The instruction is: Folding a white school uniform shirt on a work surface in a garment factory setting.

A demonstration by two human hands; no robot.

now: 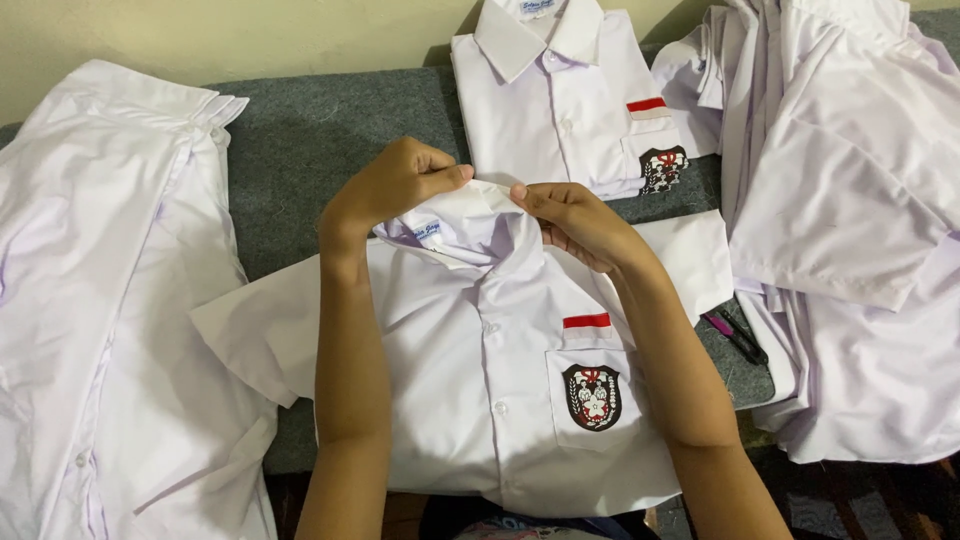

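Observation:
A white short-sleeved shirt (470, 380) lies face up in front of me, buttoned, with a red stripe and a dark round badge (592, 396) on its chest pocket. My left hand (395, 185) pinches the left side of its collar (470, 215). My right hand (570, 222) pinches the right side of the same collar. Both hands meet at the collar's top, fingers closed on the fabric. The shirt's sleeves spread out to either side on the grey surface.
A folded white shirt (560, 110) with the same badge lies at the back centre. Piles of loose white shirts lie at the left (110, 300) and right (850, 220). A pink-handled tool (735, 335) lies on the grey mat (300, 140) by the right pile.

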